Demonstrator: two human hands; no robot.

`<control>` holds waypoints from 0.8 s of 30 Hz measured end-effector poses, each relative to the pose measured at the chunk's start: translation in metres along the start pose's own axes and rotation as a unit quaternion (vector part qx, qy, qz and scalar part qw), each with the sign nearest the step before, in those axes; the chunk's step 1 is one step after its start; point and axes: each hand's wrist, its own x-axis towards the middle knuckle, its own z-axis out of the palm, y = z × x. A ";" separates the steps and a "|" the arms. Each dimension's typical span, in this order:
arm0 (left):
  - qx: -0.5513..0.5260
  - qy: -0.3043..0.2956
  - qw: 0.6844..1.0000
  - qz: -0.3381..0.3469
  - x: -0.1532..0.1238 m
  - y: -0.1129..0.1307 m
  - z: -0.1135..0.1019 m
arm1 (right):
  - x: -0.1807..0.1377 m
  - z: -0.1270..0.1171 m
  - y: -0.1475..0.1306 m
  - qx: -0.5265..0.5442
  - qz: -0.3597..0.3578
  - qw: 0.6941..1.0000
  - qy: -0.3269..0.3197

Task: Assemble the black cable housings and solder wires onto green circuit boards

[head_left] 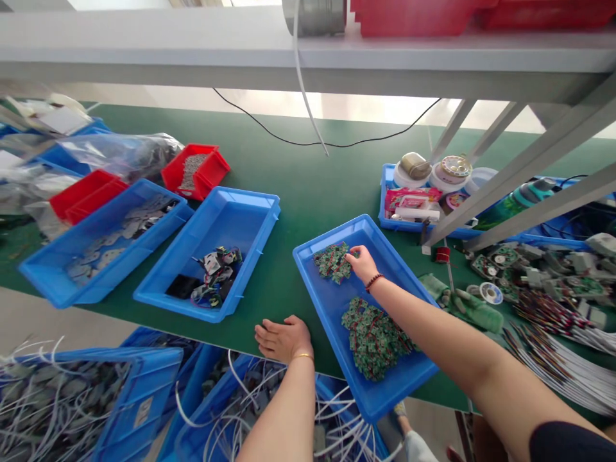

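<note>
A shallow blue tray [321, 300] lies slanted on the green table and juts past its front edge. In it are two piles of small green circuit boards: a smaller far pile [332, 263] and a larger near pile [375, 340]. My right hand [362, 263], with a dark beaded bracelet, reaches in at the far pile's right side. Its thumb and fingertips are pinched together at the boards; whether a board is between them is too small to make out. Flat on the table, left of the tray, rests my left hand [283, 339], fingers stretched out and holding nothing.
Left stand a blue bin [250, 212] with wired parts, another blue bin [48, 282] with flat pieces, and a red bin [212, 168]. Cable-filled crates [144, 378] sit below the edge. Wire bundles [568, 366] lie right. A shelf beam [192, 70] crosses overhead.
</note>
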 end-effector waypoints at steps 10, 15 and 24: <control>0.008 -0.017 1.000 -0.006 -0.003 0.005 -0.004 | -0.053 -0.045 0.004 -0.272 -0.132 0.948 -0.096; 0.001 -0.023 1.000 -0.009 -0.002 0.008 -0.005 | -0.115 -0.059 0.028 -0.387 -0.116 0.900 -0.167; -0.005 -0.022 1.000 -0.014 -0.001 0.010 -0.006 | -0.081 -0.054 0.041 -0.377 -0.083 0.874 -0.296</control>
